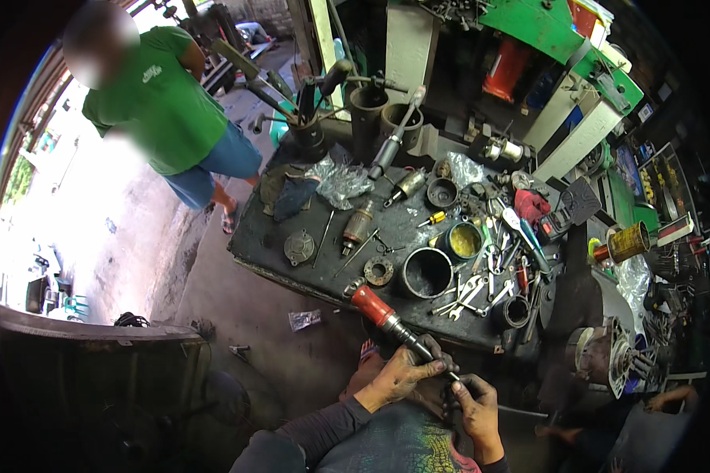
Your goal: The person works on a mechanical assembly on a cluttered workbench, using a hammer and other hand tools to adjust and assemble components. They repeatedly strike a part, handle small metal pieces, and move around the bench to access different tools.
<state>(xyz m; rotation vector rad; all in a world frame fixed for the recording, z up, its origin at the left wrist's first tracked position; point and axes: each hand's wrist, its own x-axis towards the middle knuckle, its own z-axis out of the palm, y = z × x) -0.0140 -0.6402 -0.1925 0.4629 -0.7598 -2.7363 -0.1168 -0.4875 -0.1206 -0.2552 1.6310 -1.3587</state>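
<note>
Red-bodied tool: a long, slim power tool [373,306], held in the air at lower centre, in front of the desk [272,248].
Long axis: it slants from upper left to lower right, the red section and metal tip toward the desk, the dark, narrow end toward my body.
Left hand: my left hand [406,376] is wrapped around the dark section just below the metal collar, fingers curled closed on it; the red section lies up and to the left of this grip.
Right hand: my right hand [477,410] pinches the narrow end, thumb and fingers pressed together, leaving no gap I can see.
Nearer hand: the left is nearer the red section; the right sits farther down the same line.
Pale strand: a thin, hose-like line [525,412] shows right of my right hand; whether it joins the tool I cannot tell.
Desk, near edge: a wide dark cup [427,273], with a flat metal ring [378,270] to its left and scattered wrenches [467,298] to its lower right.
Upper left: a person in a green shirt [170,102] stands beyond the desk.
</note>
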